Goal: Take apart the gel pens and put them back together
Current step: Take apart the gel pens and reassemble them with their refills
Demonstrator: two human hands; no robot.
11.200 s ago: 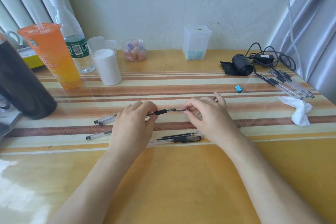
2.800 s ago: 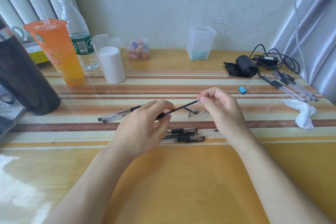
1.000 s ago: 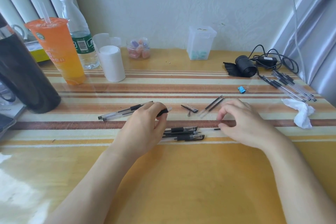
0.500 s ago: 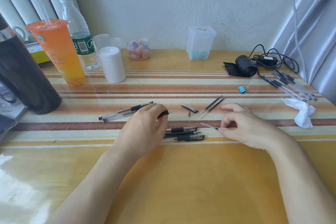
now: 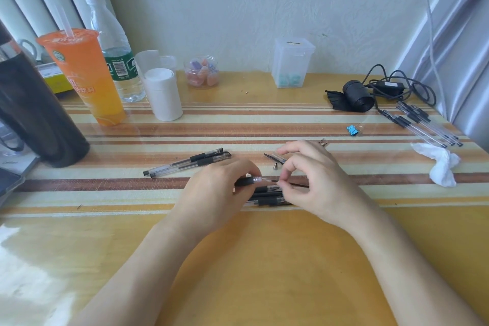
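Note:
My left hand (image 5: 217,193) grips a clear pen barrel (image 5: 250,181) with a black rubber grip, its open end pointing right. My right hand (image 5: 315,180) pinches a thin refill (image 5: 296,184) between thumb and forefinger, with its end at the barrel's mouth. Under the hands lie two or three capped gel pens (image 5: 267,200). Two more gel pens (image 5: 188,163) lie side by side to the left. A loose metal tip (image 5: 275,166) and a black cap (image 5: 274,157) rest just beyond my fingers.
A bundle of gel pens (image 5: 426,127) lies at the far right beside a crumpled tissue (image 5: 439,164), a blue clip (image 5: 352,130) and a black cable roll (image 5: 356,96). An orange drink cup (image 5: 84,77), a water bottle (image 5: 116,53), a white cup (image 5: 162,95) and a dark flask (image 5: 34,114) stand left.
My right hand picked the thin refill off the table and carried it left to the mouth of the barrel in my left hand. The left hand barely moved.

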